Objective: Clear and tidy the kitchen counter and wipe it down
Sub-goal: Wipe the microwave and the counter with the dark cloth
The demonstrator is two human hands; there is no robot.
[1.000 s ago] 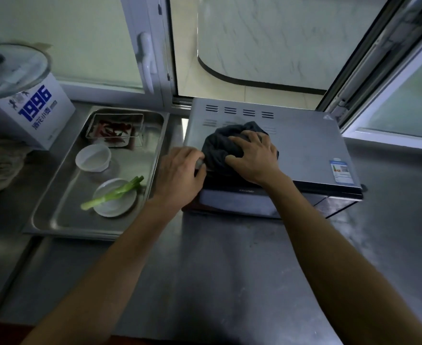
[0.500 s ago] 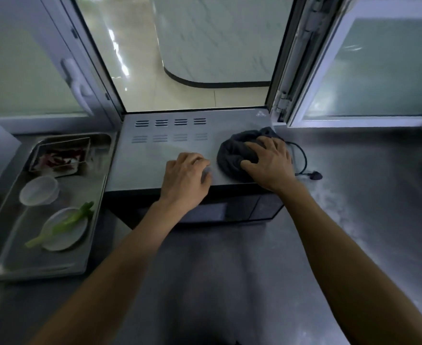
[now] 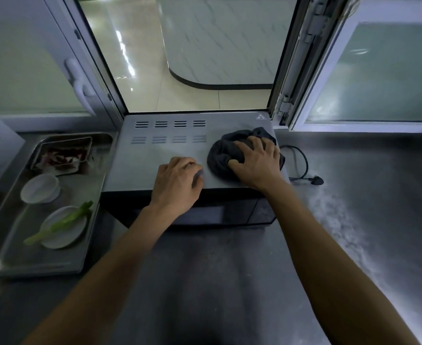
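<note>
While the right hand (image 3: 256, 161) grips the bunched dark cloth (image 3: 223, 155) on the microwave (image 3: 170, 155) top's right end, the left hand (image 3: 177, 181), fingers loosely curled and holding nothing, should brace it for firm overlapping strokes.

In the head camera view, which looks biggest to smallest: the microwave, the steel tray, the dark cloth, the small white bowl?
1. Grey microwave
2. Steel tray, nearly as large
3. Dark cloth
4. Small white bowl
</note>
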